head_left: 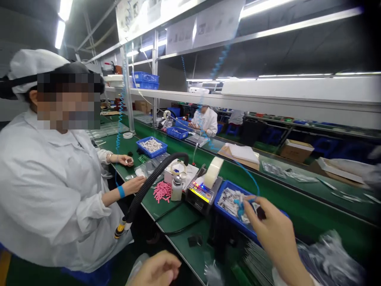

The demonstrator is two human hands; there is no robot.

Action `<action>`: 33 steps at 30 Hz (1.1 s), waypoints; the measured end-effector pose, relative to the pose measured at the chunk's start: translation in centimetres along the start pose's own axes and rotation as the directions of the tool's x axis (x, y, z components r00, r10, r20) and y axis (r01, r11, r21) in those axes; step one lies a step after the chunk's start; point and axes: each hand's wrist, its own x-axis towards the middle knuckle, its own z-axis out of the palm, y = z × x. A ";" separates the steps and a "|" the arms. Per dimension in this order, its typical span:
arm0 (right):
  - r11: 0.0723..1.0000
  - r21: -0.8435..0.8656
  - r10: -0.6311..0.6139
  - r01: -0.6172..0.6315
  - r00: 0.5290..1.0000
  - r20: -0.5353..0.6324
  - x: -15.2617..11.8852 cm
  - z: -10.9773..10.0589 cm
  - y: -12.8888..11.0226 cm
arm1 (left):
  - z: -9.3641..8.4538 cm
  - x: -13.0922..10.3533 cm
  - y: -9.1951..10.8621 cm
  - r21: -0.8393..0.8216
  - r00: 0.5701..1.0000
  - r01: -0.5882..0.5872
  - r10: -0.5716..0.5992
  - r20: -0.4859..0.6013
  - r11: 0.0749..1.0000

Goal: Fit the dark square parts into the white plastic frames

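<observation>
My right hand (272, 226) pinches a blue anti-static wrist strap (240, 209) between thumb and fingers, above a blue bin (224, 210) of small white parts (230, 200). From the strap a thin blue cord (248, 172) loops up to a coiled stretch hanging from overhead. Low in the picture, over the bench's near edge, my left hand (159, 268) is loosely curled with its fingers a little apart. I see nothing in it. A tape dispenser (205, 188) with lit buttons stands just left of the bin.
At left a co-worker in white (44, 190) handles a small part. Pink pieces (162, 192), a pump bottle (176, 188) and a black flexible hose (149, 182) are nearby. Another blue bin (151, 146) holds white parts. Clear plastic bags (330, 258) lie at right.
</observation>
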 end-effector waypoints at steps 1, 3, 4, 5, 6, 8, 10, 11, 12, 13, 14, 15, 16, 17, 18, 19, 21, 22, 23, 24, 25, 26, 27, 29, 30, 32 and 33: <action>0.995 0.101 -0.010 0.007 0.999 0.035 -2.1 -1.1 -1.2 | 1.1 1.1 0.0 -0.049 0.994 -0.093 0.095 0.046 0.994; 0.958 0.287 -0.029 -0.020 0.986 0.166 -6.6 -2.1 -3.3 | 3.7 2.9 0.3 -0.101 0.963 -0.156 0.174 0.208 0.983; 0.935 0.350 -0.026 -0.052 0.976 0.216 -8.7 -2.1 -4.2 | 5.1 3.5 0.5 -0.093 0.939 -0.132 0.155 0.307 0.987; 0.916 0.393 -0.015 -0.083 0.971 0.240 -10.6 -1.8 -4.7 | 6.5 3.8 0.5 -0.063 0.924 -0.081 0.099 0.369 0.995; 0.902 0.419 0.003 -0.104 0.972 0.235 -12.2 -1.3 -5.1 | 7.6 4.0 0.4 -0.028 0.911 -0.031 0.040 0.411 0.999; 0.887 0.442 0.069 -0.135 0.984 0.162 -14.9 -0.3 -4.9 | 9.1 4.1 -0.4 0.022 0.897 0.064 -0.068 0.437 0.998; 0.886 0.442 0.138 -0.142 0.990 0.041 -16.7 0.2 -4.3 | 9.5 4.1 -1.5 0.025 0.911 0.142 -0.140 0.387 0.990; 0.895 0.431 0.128 -0.111 0.992 -0.011 -17.3 0.2 -3.9 | 9.4 4.1 -2.0 0.006 0.926 0.186 -0.178 0.334 0.982; 0.910 0.413 0.063 -0.040 0.997 -0.042 -17.8 0.2 -3.7 | 9.1 4.1 -2.5 -0.023 0.936 0.237 -0.222 0.273 0.971; 0.919 0.391 -0.040 0.052 0.998 -0.040 -18.0 0.1 -3.7 | 8.8 4.0 -2.8 -0.057 0.940 0.287 -0.270 0.208 0.956; 0.916 0.372 -0.161 0.150 0.987 -0.003 -18.1 0.1 -3.7 | 8.4 3.9 -2.9 -0.095 0.937 0.330 -0.314 0.152 0.939; 0.903 0.363 -0.268 0.229 0.962 0.059 -18.0 0.2 -3.9 | 8.0 3.8 -2.8 -0.128 0.929 0.364 -0.351 0.113 0.922; 0.887 0.365 -0.348 0.283 0.929 0.125 -17.7 0.4 -4.2 | 7.7 3.6 -2.7 -0.155 0.923 0.385 -0.376 0.085 0.910; 0.876 0.369 -0.395 0.311 0.901 0.179 -17.4 0.7 -4.5 | 7.2 3.3 -2.5 -0.181 0.918 0.395 -0.390 0.066 0.901; 0.870 0.370 -0.420 0.325 0.882 0.212 -17.0 1.2 -4.9 | 6.8 3.1 -2.3 -0.212 0.914 0.403 -0.401 0.051 0.890; 0.865 0.371 -0.440 0.339 0.868 0.230 -16.7 1.7 -5.1 | 6.3 2.9 -2.1 -0.261 0.909 0.412 -0.415 0.046 0.873; 0.850 0.385 -0.466 0.359 0.854 0.233 -16.1 2.8 -5.4 | 5.2 2.7 -1.7 -0.412 0.884 0.450 -0.461 0.078 0.793; 0.848 0.400 -0.458 0.348 0.860 0.223 -16.0 3.4 -5.5 | 4.6 2.7 -1.4 -0.505 0.872 0.459 -0.480 0.097 0.731; 0.846 0.421 -0.442 0.327 0.873 0.209 -15.9 3.9 -5.5 | 4.0 2.7 -1.1 -0.593 0.861 0.454 -0.498 0.101 0.665; 0.839 0.448 -0.426 0.309 0.885 0.187 -15.9 4.4 -5.5 | 3.5 2.8 -0.7 -0.667 0.855 0.431 -0.512 0.086 0.607; 0.828 0.477 -0.412 0.295 0.897 0.159 -15.9 4.7 -5.5 | 3.0 2.9 -0.1 -0.720 0.852 0.393 -0.522 0.050 0.572; 0.809 0.512 -0.408 0.289 0.903 0.135 -15.9 5.0 -5.6 | 2.5 3.0 0.4 -0.748 0.848 0.352 -0.530 0.000 0.563; 0.787 0.543 -0.416 0.291 0.902 0.119 -15.8 5.2 -5.7 | 2.1 3.1 1.0 -0.754 0.844 0.312 -0.533 -0.058 0.578; 0.746 0.582 -0.461 0.325 0.882 0.099 -15.6 5.3 -6.2 | 1.4 3.4 1.8 -0.703 0.858 0.241 -0.485 -0.168 0.669; 0.731 0.588 -0.494 0.346 0.863 0.106 -15.4 5.2 -6.6 | 1.1 3.6 1.9 -0.634 0.890 0.184 -0.401 -0.217 0.751; 0.720 0.578 -0.570 0.384 0.803 0.175 -15.0 4.6 -7.3 | 0.7 4.1 1.7 -0.441 0.955 0.037 -0.162 -0.249 0.897; 0.722 0.567 -0.598 0.397 0.770 0.223 -14.8 4.2 -7.7 | 0.8 4.5 1.5 -0.338 0.975 -0.039 -0.038 -0.217 0.940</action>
